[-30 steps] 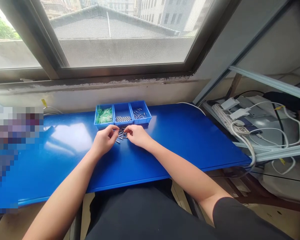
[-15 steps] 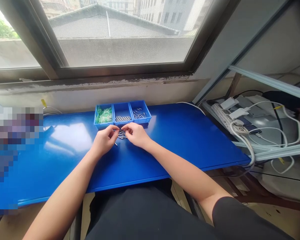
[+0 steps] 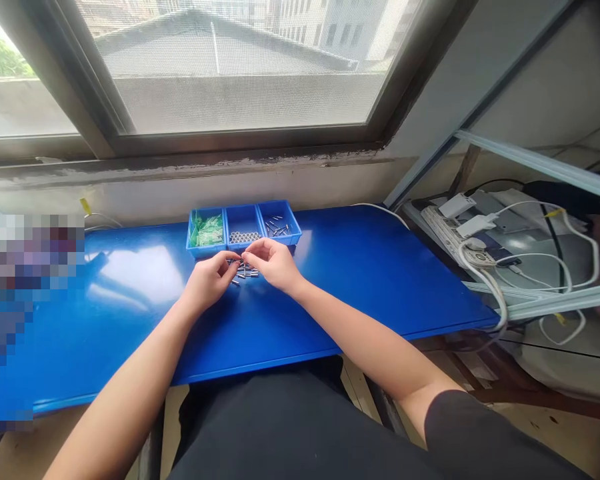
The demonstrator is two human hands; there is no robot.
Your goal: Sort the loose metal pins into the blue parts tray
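Note:
Fingers pinched, my left hand (image 3: pixel 212 279) is over the table just in front of the blue bins. My right hand (image 3: pixel 273 263) meets it, thumb and forefinger also pinched, so the fingertips of both almost touch. Whatever lies between the fingertips is too small and covered to name. Below them, several short metal pins or screws (image 3: pixel 249 272) lie in a small pile, partly hidden by the fingers. Behind stand three joined blue bins: one with green-and-white packets (image 3: pixel 209 230), one with silvery ring-like nuts (image 3: pixel 245 237), one with loose thin metal pins (image 3: pixel 280 228).
The blue table (image 3: pixel 380 280) runs beneath a window with a mesh screen. At the right, a power strip (image 3: pixel 453 233) with white chargers and cables sits beside a metal frame (image 3: pixel 545 163). A blurred-out patch covers the far left.
My right hand has lifted slightly and its fingertips have come closer to the left ones. More of the metal pile shows under it. My left hand has barely moved.

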